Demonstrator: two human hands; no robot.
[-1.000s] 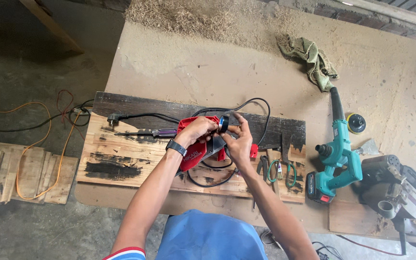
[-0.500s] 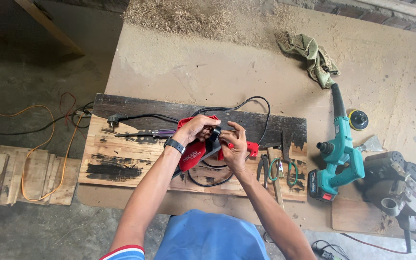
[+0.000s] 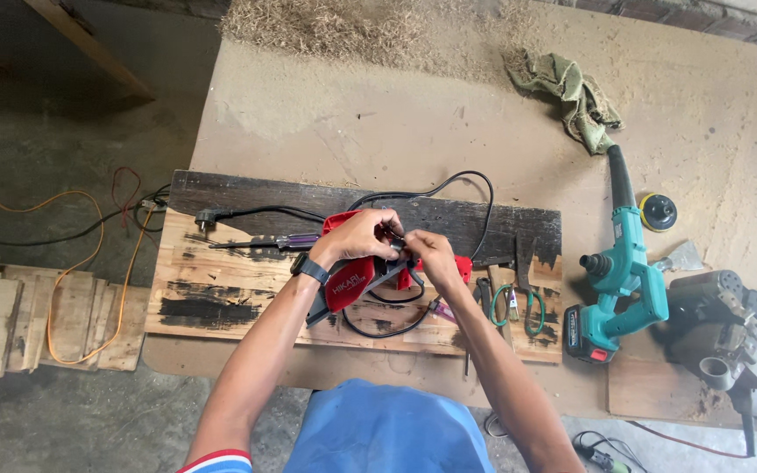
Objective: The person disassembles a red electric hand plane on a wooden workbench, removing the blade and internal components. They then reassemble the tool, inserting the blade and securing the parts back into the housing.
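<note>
A red and grey power tool (image 3: 350,282) lies on a paint-stained wooden board (image 3: 221,293) on the workbench. My left hand (image 3: 363,235) grips its upper red body; a dark watch sits on that wrist. Touching the same tool from the right, my right hand (image 3: 431,256) pinches a small dark part at its top. The tool's black cord (image 3: 449,188) loops over the dark plank behind and ends in a plug (image 3: 204,220) at the left. A purple-handled screwdriver (image 3: 265,243) lies just left of my left hand.
Green-handled pliers (image 3: 512,302) and small tools lie right of my hands. A teal cordless blower (image 3: 621,270) stands further right, beside a grey machine (image 3: 733,337). A green rag (image 3: 569,92) and sawdust pile (image 3: 326,26) sit at the back. Orange cables (image 3: 63,263) trail over the floor at left.
Both hands stay on the red tool with small finger shifts; my right hand has slid slightly lower and rightward. The view has drifted a little.
</note>
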